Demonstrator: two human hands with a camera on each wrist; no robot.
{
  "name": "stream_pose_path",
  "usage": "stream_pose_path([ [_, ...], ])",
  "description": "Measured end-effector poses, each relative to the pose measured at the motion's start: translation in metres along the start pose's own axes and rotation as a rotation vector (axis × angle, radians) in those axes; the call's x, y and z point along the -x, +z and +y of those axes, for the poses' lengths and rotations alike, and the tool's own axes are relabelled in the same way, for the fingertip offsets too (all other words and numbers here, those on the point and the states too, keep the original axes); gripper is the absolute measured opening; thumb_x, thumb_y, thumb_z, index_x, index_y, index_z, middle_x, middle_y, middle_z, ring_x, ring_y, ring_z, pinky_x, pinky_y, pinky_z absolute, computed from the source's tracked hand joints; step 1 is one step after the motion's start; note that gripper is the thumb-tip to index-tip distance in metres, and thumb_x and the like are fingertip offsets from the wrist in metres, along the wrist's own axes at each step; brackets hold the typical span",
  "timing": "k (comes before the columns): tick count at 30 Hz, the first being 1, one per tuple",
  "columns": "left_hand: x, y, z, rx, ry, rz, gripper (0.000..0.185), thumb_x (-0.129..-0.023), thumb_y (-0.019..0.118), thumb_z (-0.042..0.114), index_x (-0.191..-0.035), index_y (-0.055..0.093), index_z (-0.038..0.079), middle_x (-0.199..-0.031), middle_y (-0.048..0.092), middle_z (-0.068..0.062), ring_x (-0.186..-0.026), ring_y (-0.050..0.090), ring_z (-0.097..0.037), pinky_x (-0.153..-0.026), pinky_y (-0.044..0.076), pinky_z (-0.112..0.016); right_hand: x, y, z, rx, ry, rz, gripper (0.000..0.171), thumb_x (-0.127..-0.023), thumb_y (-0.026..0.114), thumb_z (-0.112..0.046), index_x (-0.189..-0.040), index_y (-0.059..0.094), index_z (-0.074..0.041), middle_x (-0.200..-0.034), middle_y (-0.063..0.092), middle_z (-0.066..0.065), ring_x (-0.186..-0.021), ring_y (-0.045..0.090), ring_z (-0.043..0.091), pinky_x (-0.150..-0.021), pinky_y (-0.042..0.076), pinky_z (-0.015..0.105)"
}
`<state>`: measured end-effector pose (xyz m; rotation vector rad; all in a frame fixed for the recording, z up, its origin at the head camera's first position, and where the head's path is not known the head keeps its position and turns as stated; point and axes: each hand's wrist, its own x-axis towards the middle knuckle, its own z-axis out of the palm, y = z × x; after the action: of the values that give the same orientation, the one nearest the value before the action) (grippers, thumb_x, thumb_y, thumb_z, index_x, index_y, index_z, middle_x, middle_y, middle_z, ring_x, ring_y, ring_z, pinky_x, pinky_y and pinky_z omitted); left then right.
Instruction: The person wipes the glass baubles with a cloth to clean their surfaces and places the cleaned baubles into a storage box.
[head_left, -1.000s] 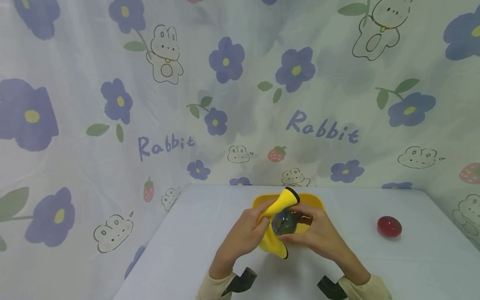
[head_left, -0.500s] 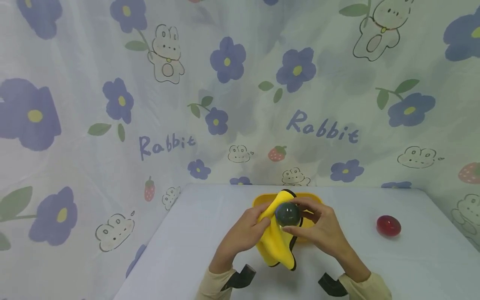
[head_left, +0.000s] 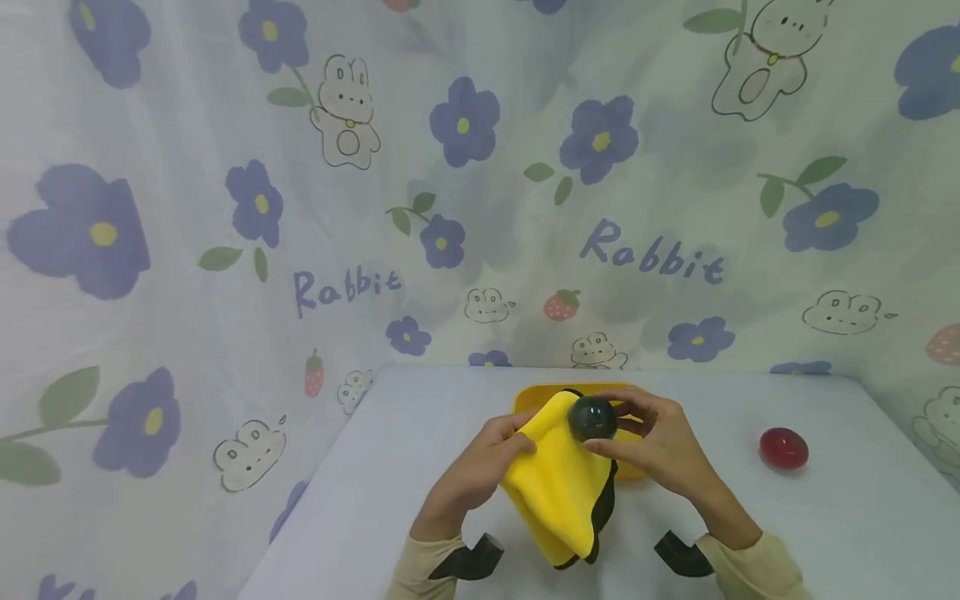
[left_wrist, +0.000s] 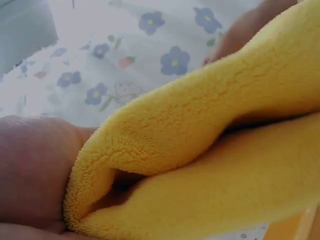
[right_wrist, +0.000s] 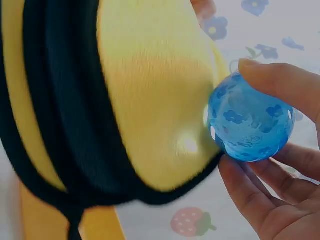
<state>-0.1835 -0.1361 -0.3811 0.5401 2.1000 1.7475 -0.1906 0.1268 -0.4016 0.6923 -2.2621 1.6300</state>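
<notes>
My left hand (head_left: 487, 454) grips a yellow plush cloth (head_left: 558, 479) with dark edging, which hangs down in loose folds. Between the thumb and fingers of my right hand (head_left: 663, 433) is a clear ball (head_left: 592, 418), dark in the head view. In the right wrist view the same ball (right_wrist: 251, 117) looks blue and see-through, close beside the cloth (right_wrist: 155, 100). The left wrist view is mostly filled by the fuzzy cloth (left_wrist: 165, 135), and the left fingertips are hidden behind it.
Behind the hands stands a yellow container (head_left: 536, 393), partly hidden by the cloth. A red, rounded shiny object (head_left: 783, 448) lies on the white table (head_left: 832, 533) at the right. A flower-and-rabbit curtain (head_left: 517, 200) hangs behind the table.
The ball has come out from against the cloth and moved up and right with my right hand. The cloth now hangs lower and more spread out from my left hand.
</notes>
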Motion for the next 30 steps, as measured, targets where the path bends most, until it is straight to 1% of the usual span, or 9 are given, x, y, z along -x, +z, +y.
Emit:
stream_pose_path([
  [3,0.005,-0.001,-0.004,0.098,-0.016,-0.019,0.044,-0.099,0.047,0.013,-0.14,0.058,0.002,-0.099,0.067,-0.004,-0.077,0.07,-0.015,-0.073,0.061,-0.029,-0.002,-0.008,0.002,0.024,0.017,-0.013,0.053,-0.076,0.091,-0.016,-0.125,0.07,-0.011,-0.119,0.073,0.011,-0.094,0.071,0.011,-0.089,0.058,0.018],
  [7,0.018,-0.003,-0.01,0.22,-0.053,-0.03,0.046,-0.098,0.048,0.013,-0.141,0.053,-0.004,-0.106,0.066,-0.003,-0.083,0.07,-0.013,-0.078,0.062,-0.028,-0.007,-0.018,0.005,0.045,0.06,-0.011,0.053,-0.078,0.09,-0.017,-0.126,0.07,-0.009,-0.12,0.072,0.013,-0.095,0.071,0.014,-0.088,0.058,0.018],
  [11,0.034,-0.004,-0.023,0.299,-0.103,-0.026,0.049,-0.096,0.05,0.013,-0.142,0.051,-0.005,-0.109,0.068,-0.002,-0.089,0.071,-0.011,-0.081,0.061,-0.026,-0.011,-0.026,0.009,0.054,0.12,-0.003,0.056,-0.08,0.088,-0.018,-0.13,0.067,-0.004,-0.121,0.071,0.02,-0.099,0.075,0.024,-0.084,0.061,0.023],
  [14,0.045,-0.002,-0.036,0.322,-0.141,-0.026,0.051,-0.096,0.05,0.014,-0.143,0.051,-0.005,-0.109,0.069,-0.002,-0.091,0.07,-0.011,-0.081,0.061,-0.027,-0.015,-0.031,0.013,0.053,0.164,-0.006,0.06,-0.082,0.087,-0.02,-0.134,0.064,-0.002,-0.124,0.07,0.023,-0.102,0.076,0.032,-0.083,0.062,0.027],
  [18,0.056,-0.002,-0.056,0.348,-0.195,0.0,0.054,-0.095,0.052,0.015,-0.145,0.05,-0.005,-0.115,0.068,-0.005,-0.096,0.069,-0.013,-0.084,0.061,-0.028,-0.024,-0.035,0.022,0.072,0.224,0.0,0.064,-0.082,0.087,-0.026,-0.138,0.063,-0.004,-0.128,0.07,0.022,-0.107,0.073,0.033,-0.082,0.061,0.023],
  [21,0.059,-0.005,-0.07,0.362,-0.234,0.035,0.058,-0.094,0.053,0.015,-0.148,0.048,-0.005,-0.123,0.067,-0.009,-0.102,0.067,-0.015,-0.089,0.06,-0.03,-0.031,-0.034,0.031,0.096,0.254,0.005,0.067,-0.083,0.086,-0.031,-0.14,0.062,-0.006,-0.127,0.07,0.02,-0.108,0.07,0.031,-0.082,0.059,0.019],
  [24,0.061,-0.008,-0.082,0.361,-0.266,0.068,0.062,-0.093,0.054,0.015,-0.15,0.046,-0.006,-0.13,0.066,-0.011,-0.106,0.066,-0.015,-0.093,0.059,-0.031,-0.037,-0.03,0.041,0.086,0.264,0.005,0.066,-0.083,0.086,-0.03,-0.139,0.063,-0.006,-0.126,0.071,0.02,-0.107,0.07,0.03,-0.082,0.057,0.018],
  [27,0.063,-0.01,-0.094,0.358,-0.297,0.094,0.064,-0.092,0.054,0.015,-0.151,0.044,-0.006,-0.131,0.067,-0.011,-0.107,0.067,-0.015,-0.093,0.059,-0.031,-0.043,-0.023,0.052,0.065,0.262,-0.003,0.065,-0.084,0.086,-0.028,-0.139,0.062,-0.004,-0.125,0.071,0.021,-0.106,0.07,0.031,-0.082,0.057,0.019],
  [30,0.065,-0.012,-0.103,0.358,-0.328,0.106,0.065,-0.092,0.054,0.015,-0.152,0.044,-0.006,-0.129,0.068,-0.011,-0.106,0.067,-0.015,-0.093,0.059,-0.031,-0.047,-0.014,0.064,0.046,0.28,-0.016,0.067,-0.084,0.085,-0.028,-0.14,0.061,-0.003,-0.127,0.07,0.021,-0.107,0.07,0.03,-0.082,0.057,0.02],
])
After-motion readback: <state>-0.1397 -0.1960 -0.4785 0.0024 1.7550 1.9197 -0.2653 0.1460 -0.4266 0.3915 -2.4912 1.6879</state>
